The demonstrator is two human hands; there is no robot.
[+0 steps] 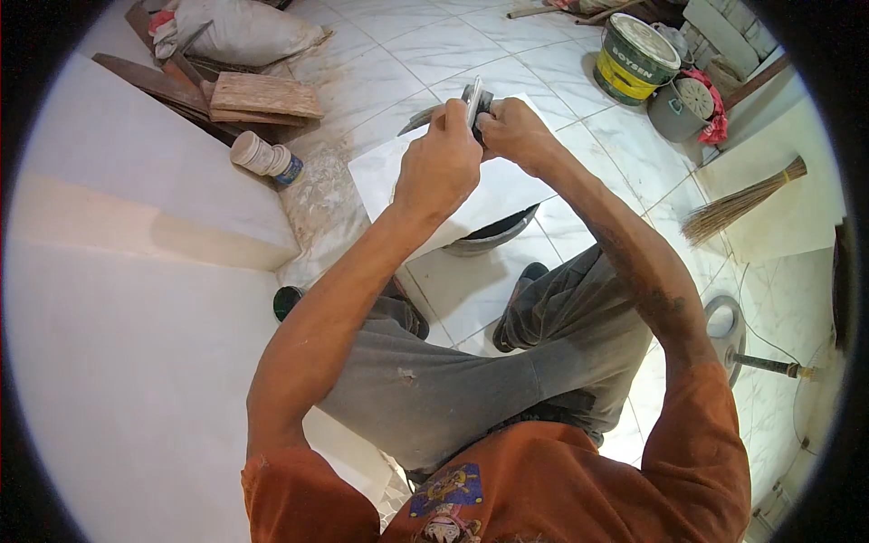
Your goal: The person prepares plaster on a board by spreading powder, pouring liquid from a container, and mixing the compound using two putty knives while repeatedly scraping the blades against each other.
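Observation:
My left hand [441,167] is closed around a thin, light-coloured flat piece [474,98], held upright at its fingertips. Right beside it, my right hand [514,136] is closed on a dark grey object [484,98], most of which the fingers hide. Both hands nearly touch, above a white board or sheet [385,176]. Under that sheet a dark round container [493,237] shows its curved rim at the near side. What the two held pieces are is too small to tell.
A paint bucket [636,59] and a grey pail [681,109] stand at the back right, near a stick broom [744,201]. Small tubs [262,156], wood pieces [264,98] and a white sack [237,32] lie at the left. A round-based stand [727,328] is at the right.

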